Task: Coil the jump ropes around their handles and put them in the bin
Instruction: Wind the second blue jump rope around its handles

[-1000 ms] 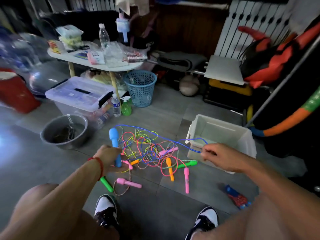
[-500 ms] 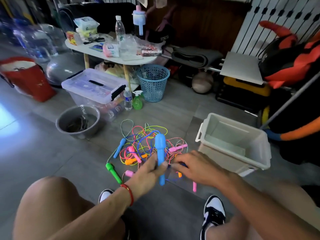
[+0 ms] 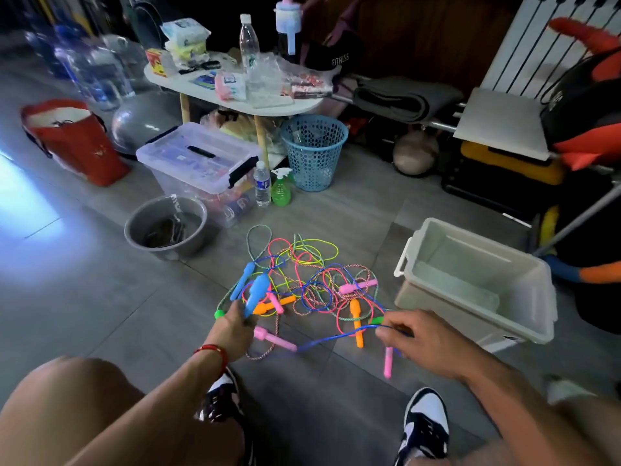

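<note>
Clear lidded box (image 3: 198,159) on floor, contents blurred. White bin (image 3: 477,280) right of pile, nothing inside. Blue basket (image 3: 314,153) under desk (image 3: 235,95). Metal bowl (image 3: 166,227), dark clutter inside. Rope tangle (image 3: 302,280) on floor between bowl and bin. Left hand (image 3: 235,327) fingers wrapped round blue handle (image 3: 257,292). Right hand (image 3: 420,341) fingers pinching blue rope (image 3: 336,338).

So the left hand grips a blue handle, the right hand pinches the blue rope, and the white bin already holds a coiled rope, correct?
Not quite: in the head view the white bin is empty. The left hand does grip the blue handle, and the right hand pinches the blue rope.
</note>
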Action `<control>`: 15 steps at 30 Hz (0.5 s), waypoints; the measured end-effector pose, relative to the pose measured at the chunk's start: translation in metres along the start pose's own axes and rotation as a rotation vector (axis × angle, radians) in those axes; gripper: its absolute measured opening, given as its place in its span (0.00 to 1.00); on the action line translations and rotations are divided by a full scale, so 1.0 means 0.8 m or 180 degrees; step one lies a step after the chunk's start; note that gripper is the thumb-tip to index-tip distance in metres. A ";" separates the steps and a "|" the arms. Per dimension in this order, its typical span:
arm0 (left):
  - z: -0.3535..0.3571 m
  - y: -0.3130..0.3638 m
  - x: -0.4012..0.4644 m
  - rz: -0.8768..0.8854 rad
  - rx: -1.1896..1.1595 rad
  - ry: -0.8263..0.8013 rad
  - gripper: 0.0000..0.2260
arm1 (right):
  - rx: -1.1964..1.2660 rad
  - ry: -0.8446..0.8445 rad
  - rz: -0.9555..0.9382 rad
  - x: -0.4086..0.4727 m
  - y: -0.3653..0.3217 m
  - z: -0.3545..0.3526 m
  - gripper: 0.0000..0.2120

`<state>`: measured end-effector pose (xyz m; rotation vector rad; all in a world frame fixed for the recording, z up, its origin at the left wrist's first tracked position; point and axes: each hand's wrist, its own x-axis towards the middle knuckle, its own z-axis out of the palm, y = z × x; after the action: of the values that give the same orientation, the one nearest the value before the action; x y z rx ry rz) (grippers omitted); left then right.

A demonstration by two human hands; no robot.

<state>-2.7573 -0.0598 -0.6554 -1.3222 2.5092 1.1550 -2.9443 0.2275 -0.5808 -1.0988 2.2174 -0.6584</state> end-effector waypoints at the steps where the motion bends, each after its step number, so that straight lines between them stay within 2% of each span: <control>1: 0.006 0.005 -0.006 0.0035 -0.0050 -0.0023 0.05 | 0.0029 -0.0024 -0.0126 0.000 -0.012 0.004 0.16; 3: 0.015 0.022 -0.022 0.0165 -0.0646 -0.0288 0.04 | -0.0170 0.0001 -0.0361 0.004 -0.032 0.019 0.14; 5: 0.033 0.035 -0.037 0.0150 -0.1765 -0.0747 0.04 | -0.0536 0.0123 -0.0562 0.010 -0.044 0.039 0.15; 7: 0.054 0.040 -0.049 0.0033 -0.2433 -0.1151 0.11 | -0.0817 0.0152 -0.0658 0.018 -0.050 0.057 0.14; 10: 0.073 0.044 -0.069 0.0260 -0.2545 -0.1424 0.20 | -0.1177 0.0086 -0.0674 0.024 -0.063 0.073 0.14; 12: 0.077 0.043 -0.070 0.0434 -0.2448 -0.1502 0.27 | -0.1016 0.0060 -0.0563 0.024 -0.065 0.077 0.13; 13: 0.075 0.042 -0.070 0.0578 -0.2256 -0.1451 0.27 | -0.0912 0.0004 -0.0440 0.023 -0.061 0.079 0.13; 15: 0.065 0.038 -0.062 0.0839 -0.1671 -0.1249 0.20 | -0.0920 -0.0073 -0.0094 0.023 -0.050 0.076 0.15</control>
<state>-2.7624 0.0183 -0.6555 -0.7283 2.2111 2.0042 -2.8908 0.1798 -0.6034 -1.2741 2.3302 -0.3404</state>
